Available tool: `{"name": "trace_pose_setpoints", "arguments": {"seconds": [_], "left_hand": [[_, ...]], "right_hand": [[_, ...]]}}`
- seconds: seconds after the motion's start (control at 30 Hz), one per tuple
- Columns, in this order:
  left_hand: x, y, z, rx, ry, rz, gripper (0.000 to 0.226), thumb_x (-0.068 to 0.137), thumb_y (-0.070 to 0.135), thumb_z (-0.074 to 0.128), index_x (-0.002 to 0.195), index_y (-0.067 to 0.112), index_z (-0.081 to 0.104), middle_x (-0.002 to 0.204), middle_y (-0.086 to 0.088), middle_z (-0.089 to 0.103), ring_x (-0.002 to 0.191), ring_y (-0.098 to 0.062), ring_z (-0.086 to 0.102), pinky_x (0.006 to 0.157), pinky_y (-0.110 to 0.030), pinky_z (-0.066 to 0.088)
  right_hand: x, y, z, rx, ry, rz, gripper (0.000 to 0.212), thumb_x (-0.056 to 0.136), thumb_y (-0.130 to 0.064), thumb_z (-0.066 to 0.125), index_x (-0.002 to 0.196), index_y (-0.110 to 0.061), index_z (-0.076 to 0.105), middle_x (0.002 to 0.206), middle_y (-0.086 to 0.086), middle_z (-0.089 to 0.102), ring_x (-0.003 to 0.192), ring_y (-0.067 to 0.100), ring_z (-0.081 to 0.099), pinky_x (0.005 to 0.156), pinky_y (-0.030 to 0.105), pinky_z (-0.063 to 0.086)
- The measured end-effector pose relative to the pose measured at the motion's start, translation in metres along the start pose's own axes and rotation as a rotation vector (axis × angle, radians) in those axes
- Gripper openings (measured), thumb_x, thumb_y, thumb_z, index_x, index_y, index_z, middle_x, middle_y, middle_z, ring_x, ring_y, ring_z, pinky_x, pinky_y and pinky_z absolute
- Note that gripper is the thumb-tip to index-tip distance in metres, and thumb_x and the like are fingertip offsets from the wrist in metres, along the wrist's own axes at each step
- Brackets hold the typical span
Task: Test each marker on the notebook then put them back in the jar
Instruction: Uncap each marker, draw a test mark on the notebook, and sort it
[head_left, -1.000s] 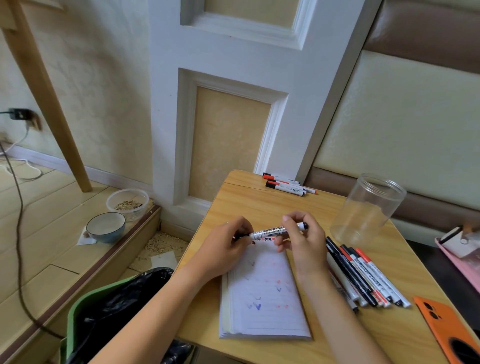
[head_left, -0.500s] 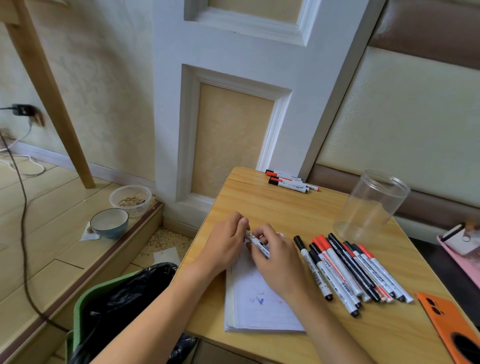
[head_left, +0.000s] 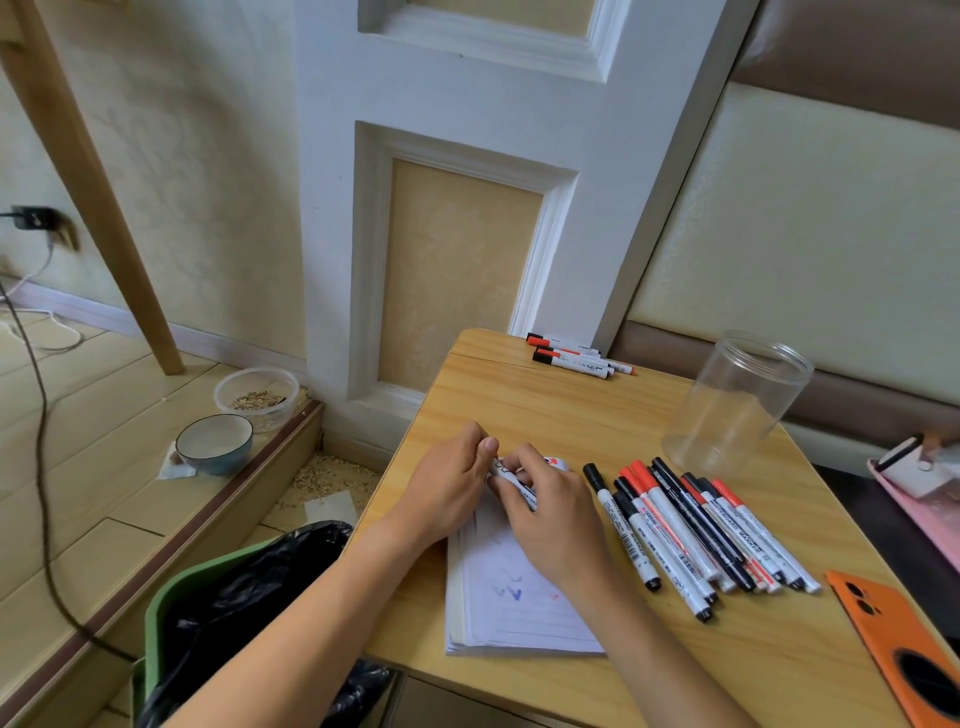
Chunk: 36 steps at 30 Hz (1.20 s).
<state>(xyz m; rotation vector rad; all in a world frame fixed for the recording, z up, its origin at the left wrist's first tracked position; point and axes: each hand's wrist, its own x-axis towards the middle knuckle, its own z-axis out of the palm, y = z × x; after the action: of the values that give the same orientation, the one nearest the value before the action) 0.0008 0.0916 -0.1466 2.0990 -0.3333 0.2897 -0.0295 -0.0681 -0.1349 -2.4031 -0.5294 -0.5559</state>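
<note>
A white notebook (head_left: 519, 608) lies open near the front edge of the wooden table (head_left: 571, 410), with blue and red test marks on its page. My left hand (head_left: 447, 488) and my right hand (head_left: 556, 514) meet over the top of the notebook, both gripping one white marker (head_left: 511, 475), which is mostly hidden by the fingers. Whether its cap is on cannot be seen. Several markers (head_left: 691, 530) with black and red caps lie in a row to the right of the notebook. The clear plastic jar (head_left: 737, 400) stands empty behind them.
A few more markers (head_left: 576, 356) lie at the table's far edge by the wall. An orange phone case (head_left: 904, 639) rests at the front right corner. A green bin with a black bag (head_left: 234, 608) stands left of the table. Two bowls (head_left: 215, 441) sit on the floor step.
My hands have come down from holding the marker level in the air to the top of the notebook. The camera has tilted slightly, and my right hand no longer covers the marker row.
</note>
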Motion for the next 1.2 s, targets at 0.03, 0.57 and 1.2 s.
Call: {"name": "trace_pose_setpoints", "arguments": {"seconds": [0.03,0.57,1.2], "left_hand": [[0.000,0.000,0.001,0.004,-0.001,0.003,0.032,0.109,0.035,0.038,0.093,0.011,0.050,0.078,-0.004,0.062,0.074,-0.022,0.056,0.068,-0.041,0.039],[-0.017,0.002,0.004,0.216,-0.037,0.156,0.078,0.094,0.042,0.067,0.152,0.016,0.022,0.139,0.000,0.034,0.132,-0.015,0.036,0.109,-0.026,0.031],[-0.030,0.005,0.009,0.507,-0.039,-0.044,0.064,0.088,0.063,0.033,0.142,0.029,0.038,0.142,0.001,0.041,0.133,-0.023,0.036,0.105,-0.037,0.027]], "right_hand": [[0.000,-0.001,0.000,-0.003,0.002,0.003,0.013,0.100,-0.031,0.064,0.096,-0.019,0.060,0.072,-0.008,0.064,0.073,0.021,0.053,0.073,0.027,0.029],[-0.006,0.013,-0.023,0.056,-0.028,0.039,0.044,0.101,-0.009,0.053,0.134,-0.038,0.061,0.113,-0.011,0.055,0.089,0.004,0.057,0.072,0.021,0.047],[-0.049,0.069,-0.058,-0.647,0.147,0.122,0.027,0.082,-0.043,0.078,0.090,-0.019,0.068,0.096,-0.001,0.056,0.092,0.025,0.054,0.074,0.040,0.048]]}}
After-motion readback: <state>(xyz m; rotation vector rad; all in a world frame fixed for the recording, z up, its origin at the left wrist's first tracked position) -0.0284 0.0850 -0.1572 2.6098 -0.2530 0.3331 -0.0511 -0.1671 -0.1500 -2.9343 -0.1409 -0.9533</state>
